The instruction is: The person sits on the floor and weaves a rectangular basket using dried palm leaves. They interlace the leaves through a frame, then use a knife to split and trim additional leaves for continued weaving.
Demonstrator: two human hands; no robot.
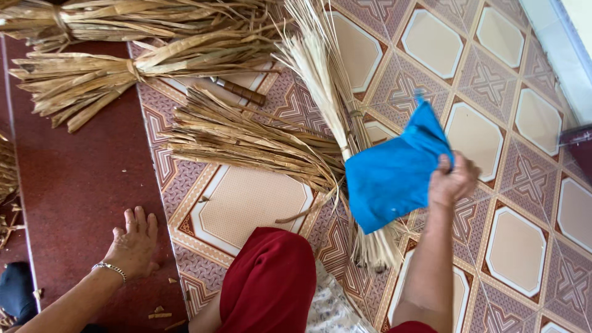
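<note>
On the patterned tile floor [493,129], head view, the right hand [453,180] is raised with its fingers pinched closed on the upper edge of a blue cloth [391,176], which hangs in the air in front of a pale straw bundle [320,80] tied near its middle. The left hand [132,243], with a bracelet at the wrist, lies flat and spread on the dark red mat [80,179], holding nothing, well apart from the cloth. A red-clad knee [268,280] sits between the two arms. Just left of the cloth lies a bundle of dried leaf strips [246,139]; two more tied sheaves [92,77] lie farther up across the mat edge, and a brown-handled tool [237,90] lies on the tiles between them. Judgement: the cloth is gripped by one edge only, so it hangs loose and swings; a second hand on the opposite edge would steady it. Loose strip ends near the knee could snag the cloth if it drops low.
</note>
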